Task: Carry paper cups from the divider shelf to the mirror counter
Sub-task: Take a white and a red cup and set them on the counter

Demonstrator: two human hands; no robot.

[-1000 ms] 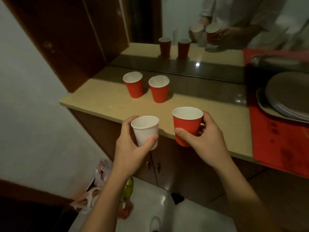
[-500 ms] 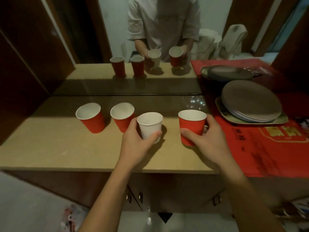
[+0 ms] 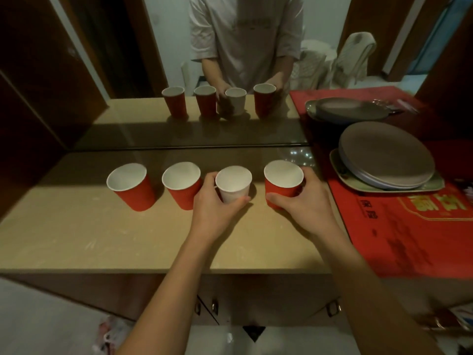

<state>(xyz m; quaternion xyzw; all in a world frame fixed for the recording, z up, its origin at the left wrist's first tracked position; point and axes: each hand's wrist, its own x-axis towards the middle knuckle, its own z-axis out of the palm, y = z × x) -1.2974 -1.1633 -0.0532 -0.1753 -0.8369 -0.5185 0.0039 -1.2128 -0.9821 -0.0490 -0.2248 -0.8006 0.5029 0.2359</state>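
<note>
Paper, thin and light, so the set-down wanted a soft touch! The left hand was wrapped around the white paper cup, thumb on the near side and fingers curled behind it. The right hand gripped the red paper cup the same way, thumb low across the front. Both cups stood upright, low over the tabletop, in front of the mirror. Whether their bases were flat down, I couldn't tell from where I stood.

Two more red cups waited on the left, and the nearer of them sat just beside the left hand's knuckles. That was the tight spot, to my eye. The thing to do was seat both bases flat, then open the fingers straight outward, without squeezing the walls or dragging a cup along. The left hand's fingers should slip out towards the near edge so they don't nudge the neighbouring red cup. On the right, the stacked plates and the red mat lay near but apart from the red paper cup, so there was room to withdraw.
</note>
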